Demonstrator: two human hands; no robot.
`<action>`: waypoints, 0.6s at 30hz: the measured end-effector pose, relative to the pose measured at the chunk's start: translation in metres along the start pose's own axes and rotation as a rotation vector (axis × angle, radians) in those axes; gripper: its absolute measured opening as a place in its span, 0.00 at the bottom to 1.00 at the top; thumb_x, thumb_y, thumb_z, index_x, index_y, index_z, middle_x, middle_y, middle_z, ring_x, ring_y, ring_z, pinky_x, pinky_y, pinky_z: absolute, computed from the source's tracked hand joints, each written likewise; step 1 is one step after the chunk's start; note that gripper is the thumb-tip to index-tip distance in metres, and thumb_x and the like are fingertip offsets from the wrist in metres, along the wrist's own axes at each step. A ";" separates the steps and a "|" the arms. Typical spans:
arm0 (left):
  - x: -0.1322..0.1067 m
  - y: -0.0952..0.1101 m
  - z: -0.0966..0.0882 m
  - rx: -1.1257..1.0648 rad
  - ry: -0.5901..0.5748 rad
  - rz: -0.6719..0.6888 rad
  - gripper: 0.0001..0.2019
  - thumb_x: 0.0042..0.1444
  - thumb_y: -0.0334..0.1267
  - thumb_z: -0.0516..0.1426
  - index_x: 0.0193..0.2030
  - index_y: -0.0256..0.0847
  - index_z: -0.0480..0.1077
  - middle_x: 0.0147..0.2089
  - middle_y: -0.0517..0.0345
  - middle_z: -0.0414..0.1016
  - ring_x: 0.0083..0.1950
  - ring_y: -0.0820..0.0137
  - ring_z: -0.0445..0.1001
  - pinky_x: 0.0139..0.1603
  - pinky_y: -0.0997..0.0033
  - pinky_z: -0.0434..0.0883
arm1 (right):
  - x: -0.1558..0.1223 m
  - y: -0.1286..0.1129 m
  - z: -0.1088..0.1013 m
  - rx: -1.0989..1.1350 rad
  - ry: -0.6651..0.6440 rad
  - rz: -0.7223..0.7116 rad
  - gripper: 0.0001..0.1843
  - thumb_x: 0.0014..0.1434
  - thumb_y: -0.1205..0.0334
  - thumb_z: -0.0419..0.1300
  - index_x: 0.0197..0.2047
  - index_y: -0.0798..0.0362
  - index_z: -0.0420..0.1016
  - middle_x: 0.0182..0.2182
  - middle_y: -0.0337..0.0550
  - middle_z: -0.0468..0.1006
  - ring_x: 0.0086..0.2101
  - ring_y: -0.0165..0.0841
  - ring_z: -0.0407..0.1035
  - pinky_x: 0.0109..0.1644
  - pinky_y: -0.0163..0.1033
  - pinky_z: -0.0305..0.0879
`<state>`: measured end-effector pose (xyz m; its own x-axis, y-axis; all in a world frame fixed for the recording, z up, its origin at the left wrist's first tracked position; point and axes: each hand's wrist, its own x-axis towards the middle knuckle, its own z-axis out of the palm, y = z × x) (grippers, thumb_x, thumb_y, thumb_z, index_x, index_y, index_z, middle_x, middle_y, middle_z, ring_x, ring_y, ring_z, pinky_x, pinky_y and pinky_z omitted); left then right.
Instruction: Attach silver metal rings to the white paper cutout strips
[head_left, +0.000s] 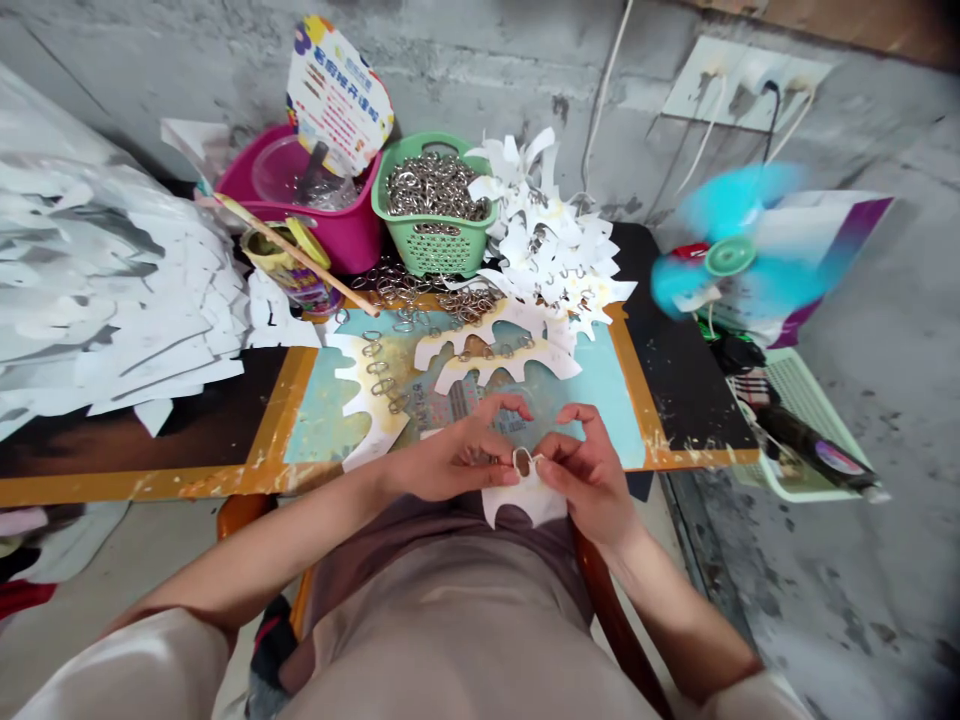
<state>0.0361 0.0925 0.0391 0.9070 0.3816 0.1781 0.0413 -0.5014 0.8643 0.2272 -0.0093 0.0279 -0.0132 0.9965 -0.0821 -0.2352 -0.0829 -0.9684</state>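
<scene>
**Head view.**

Item: left hand, narrow pinch, fingertips on the ring and the top of the cut-out.

Item: right hand, narrow pinch, facing the left hand, fingers curled around the same spot.

Item: ring, metal, oval, held between both hands just off the desk's near edge. Its long axis stands roughly upright, tilted slightly.

Item: paper cut-out, white, below the ring over the person's lap. Its long axis runs side to side, with the scalloped edge toward the person.

On the desk: painted board at the near edge; ringed cut-outs on the board; loose rings along its far edge; green basket, full of rings, at the far edge; pink tub left of the basket; can with a stick across it; white cut-out pile at the left end.

Beyond the right end: fan, spinning, and a plastic tray.
</scene>
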 end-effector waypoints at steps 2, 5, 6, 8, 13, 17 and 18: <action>-0.002 0.001 0.004 -0.080 0.021 0.003 0.14 0.66 0.41 0.54 0.31 0.39 0.74 0.46 0.46 0.75 0.70 0.56 0.55 0.67 0.53 0.63 | 0.003 0.001 -0.001 0.162 -0.023 0.110 0.28 0.54 0.56 0.68 0.51 0.41 0.56 0.24 0.28 0.68 0.21 0.27 0.60 0.26 0.32 0.57; -0.006 -0.002 0.012 -0.163 0.109 -0.028 0.12 0.66 0.43 0.55 0.35 0.40 0.74 0.42 0.48 0.76 0.71 0.56 0.52 0.68 0.54 0.59 | 0.007 0.004 -0.008 0.317 -0.099 0.247 0.29 0.51 0.46 0.69 0.51 0.47 0.64 0.27 0.35 0.72 0.24 0.31 0.65 0.28 0.35 0.62; -0.007 -0.003 0.013 -0.177 0.137 -0.046 0.12 0.66 0.43 0.55 0.35 0.39 0.74 0.43 0.47 0.75 0.71 0.56 0.51 0.68 0.56 0.59 | 0.009 0.004 -0.011 0.333 -0.130 0.264 0.29 0.50 0.42 0.68 0.49 0.49 0.67 0.29 0.38 0.74 0.26 0.32 0.67 0.29 0.36 0.62; -0.009 -0.003 0.014 -0.191 0.175 -0.080 0.13 0.66 0.43 0.55 0.34 0.38 0.74 0.42 0.46 0.74 0.71 0.56 0.50 0.66 0.60 0.60 | 0.011 0.003 -0.016 0.256 -0.187 0.253 0.27 0.51 0.39 0.67 0.42 0.53 0.74 0.29 0.41 0.74 0.27 0.31 0.66 0.30 0.35 0.61; -0.008 0.003 0.011 -0.238 0.195 -0.093 0.18 0.65 0.48 0.55 0.31 0.38 0.75 0.40 0.46 0.73 0.70 0.55 0.52 0.66 0.58 0.59 | 0.011 0.004 -0.012 0.002 -0.232 0.167 0.17 0.55 0.50 0.69 0.32 0.56 0.77 0.26 0.37 0.68 0.26 0.26 0.58 0.30 0.33 0.53; -0.009 0.008 0.017 -0.329 0.208 -0.043 0.20 0.63 0.53 0.56 0.30 0.40 0.76 0.35 0.46 0.73 0.72 0.53 0.48 0.70 0.51 0.53 | 0.007 0.017 0.001 0.239 -0.265 0.141 0.19 0.50 0.47 0.71 0.28 0.56 0.75 0.22 0.36 0.64 0.21 0.23 0.52 0.24 0.32 0.47; -0.010 0.008 0.019 -0.340 0.214 -0.044 0.21 0.62 0.54 0.56 0.29 0.40 0.76 0.35 0.45 0.74 0.73 0.53 0.47 0.71 0.50 0.53 | 0.005 0.021 0.004 0.299 -0.271 0.131 0.20 0.49 0.47 0.72 0.27 0.56 0.74 0.22 0.36 0.63 0.21 0.23 0.52 0.23 0.31 0.46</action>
<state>0.0352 0.0693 0.0355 0.7983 0.5678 0.2006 -0.0958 -0.2092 0.9732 0.2183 -0.0059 0.0076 -0.3071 0.9468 -0.0966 -0.4859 -0.2432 -0.8395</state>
